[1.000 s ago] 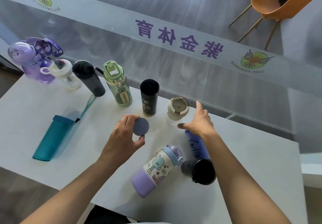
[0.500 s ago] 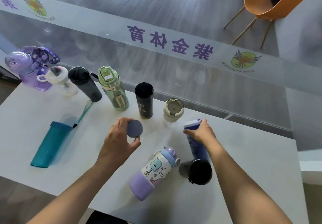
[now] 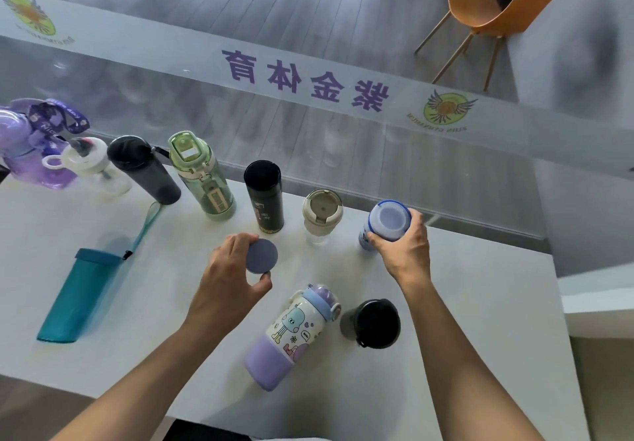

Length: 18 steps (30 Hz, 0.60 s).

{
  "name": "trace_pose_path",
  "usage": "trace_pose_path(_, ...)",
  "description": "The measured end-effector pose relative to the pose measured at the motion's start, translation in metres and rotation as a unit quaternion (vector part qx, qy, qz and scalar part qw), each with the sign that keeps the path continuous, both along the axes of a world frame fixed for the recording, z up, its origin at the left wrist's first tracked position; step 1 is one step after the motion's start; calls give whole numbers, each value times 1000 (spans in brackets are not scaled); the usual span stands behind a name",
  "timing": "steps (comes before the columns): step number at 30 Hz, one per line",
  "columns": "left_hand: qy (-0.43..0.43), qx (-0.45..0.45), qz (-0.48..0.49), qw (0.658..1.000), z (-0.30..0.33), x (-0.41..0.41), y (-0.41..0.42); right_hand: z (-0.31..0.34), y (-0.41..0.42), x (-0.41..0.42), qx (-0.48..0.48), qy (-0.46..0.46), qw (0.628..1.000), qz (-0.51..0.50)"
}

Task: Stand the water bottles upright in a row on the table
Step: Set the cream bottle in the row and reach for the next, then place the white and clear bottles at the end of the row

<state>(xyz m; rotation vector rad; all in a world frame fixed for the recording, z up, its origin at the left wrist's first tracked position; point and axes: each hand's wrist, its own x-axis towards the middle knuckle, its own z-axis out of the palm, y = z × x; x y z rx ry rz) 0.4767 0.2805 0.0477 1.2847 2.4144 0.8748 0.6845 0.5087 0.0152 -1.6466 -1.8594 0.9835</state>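
Note:
Several bottles stand upright in a row along the white table's (image 3: 480, 320) far edge: purple (image 3: 24, 152), clear with white lid (image 3: 92, 166), dark grey (image 3: 144, 169), green (image 3: 200, 174), black (image 3: 264, 197), beige-lidded (image 3: 321, 214). My right hand (image 3: 404, 248) is shut on a blue bottle (image 3: 387, 221), holding it upright at the row's right end. My left hand (image 3: 230, 279) grips a round grey-blue lid (image 3: 261, 256). Lying flat are a teal bottle (image 3: 79, 296) and a cartoon-printed lilac bottle (image 3: 291, 334). A black-capped grey bottle (image 3: 372, 322) sits beside the lilac one.
A glass wall with purple lettering (image 3: 305, 76) rises just behind the row. An orange chair (image 3: 504, 1) stands beyond the glass. The table's right edge drops off near a white ledge (image 3: 597, 300).
My right hand grasped the blue bottle that lay on the table, lifted it and stood it upright at the row's right end. My left hand kept holding the lid.

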Motion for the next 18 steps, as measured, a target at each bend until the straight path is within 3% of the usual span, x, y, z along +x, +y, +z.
trace_pose_path(18,2,-4,16,1000,6,-1,-4,0,-6,-6,-20,-13,1000,9)
